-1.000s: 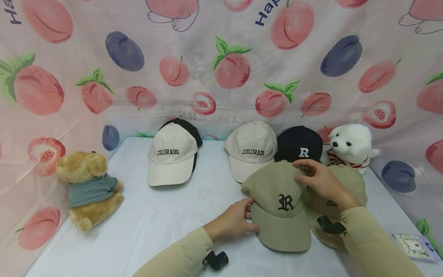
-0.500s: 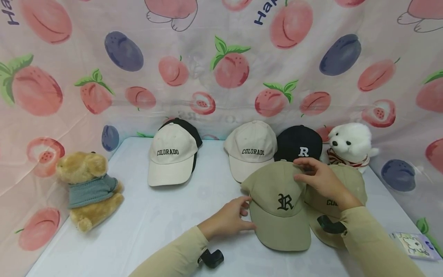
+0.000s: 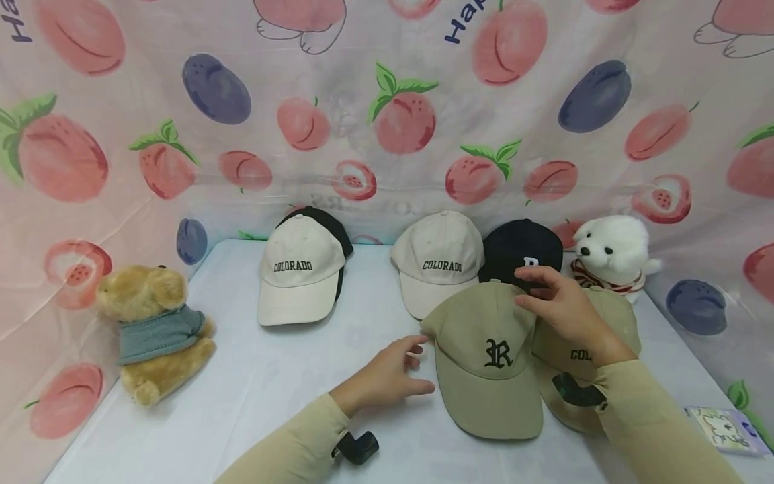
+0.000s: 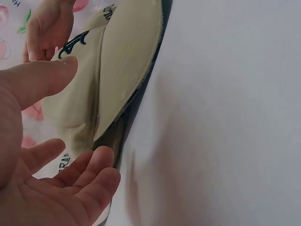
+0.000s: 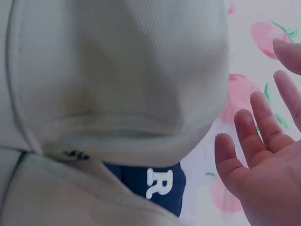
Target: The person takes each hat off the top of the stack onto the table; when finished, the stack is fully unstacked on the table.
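Note:
A khaki baseball cap with a black gothic R [image 3: 465, 336] stands on the table, brim toward me. My left hand [image 3: 390, 380] is just left of it in the head view, fingers and thumb spread and holding nothing. In the left wrist view its brim [image 4: 129, 56] lies beyond the relaxed fingertips [image 4: 104, 157]. My right hand [image 3: 565, 312] hovers above the cap's upper right side, fingers loosely bent with nothing in them; the right wrist view shows its open palm [image 5: 282, 183]. Beneath that hand is a second khaki cap [image 3: 613, 323], partly hidden by it and overlapped by the R cap.
Behind stand a cream COLORADO cap [image 3: 438, 242] and a black cap with a white R [image 3: 514, 245]. Another cream cap [image 3: 305, 249] overlaps a black one [image 3: 335, 225] further left. A brown teddy bear [image 3: 151, 329], a white plush dog [image 3: 613, 249] and a small packet [image 3: 725, 430] flank them.
My left hand has let go of the khaki R cap's side and drawn back to the left. My right hand has lifted slightly off its crown. The caps stay put.

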### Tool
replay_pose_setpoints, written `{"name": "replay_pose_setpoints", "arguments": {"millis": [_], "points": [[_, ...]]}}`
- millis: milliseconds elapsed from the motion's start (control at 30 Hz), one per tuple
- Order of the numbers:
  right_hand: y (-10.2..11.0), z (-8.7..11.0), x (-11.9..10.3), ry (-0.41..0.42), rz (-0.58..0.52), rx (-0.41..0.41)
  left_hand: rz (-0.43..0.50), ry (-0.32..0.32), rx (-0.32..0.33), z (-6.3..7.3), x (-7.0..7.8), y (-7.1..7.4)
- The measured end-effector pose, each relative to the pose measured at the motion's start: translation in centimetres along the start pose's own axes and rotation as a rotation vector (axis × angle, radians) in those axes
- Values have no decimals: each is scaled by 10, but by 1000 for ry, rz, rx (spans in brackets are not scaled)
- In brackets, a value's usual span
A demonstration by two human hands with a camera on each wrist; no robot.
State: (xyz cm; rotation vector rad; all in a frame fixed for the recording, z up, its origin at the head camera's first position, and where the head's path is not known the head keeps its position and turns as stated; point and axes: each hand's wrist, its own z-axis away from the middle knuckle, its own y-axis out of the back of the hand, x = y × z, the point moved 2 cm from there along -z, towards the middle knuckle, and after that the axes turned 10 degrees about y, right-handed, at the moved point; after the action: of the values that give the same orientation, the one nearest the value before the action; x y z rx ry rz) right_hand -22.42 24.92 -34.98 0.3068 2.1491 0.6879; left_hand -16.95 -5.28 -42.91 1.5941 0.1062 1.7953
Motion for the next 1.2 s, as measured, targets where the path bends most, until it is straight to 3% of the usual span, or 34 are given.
{"name": "replay_pose_setpoints", "arguments": {"millis": [367, 633, 1200], "points": [[-16, -12, -17, 103, -118, 27, 42, 23, 39, 9, -7, 27], [-32, -29, -32, 72, -130, -48, 46, 18, 88, 18, -15, 51], [-78, -56, -50, 60, -229, -134, 82, 95, 265, 43, -45, 102]]}}
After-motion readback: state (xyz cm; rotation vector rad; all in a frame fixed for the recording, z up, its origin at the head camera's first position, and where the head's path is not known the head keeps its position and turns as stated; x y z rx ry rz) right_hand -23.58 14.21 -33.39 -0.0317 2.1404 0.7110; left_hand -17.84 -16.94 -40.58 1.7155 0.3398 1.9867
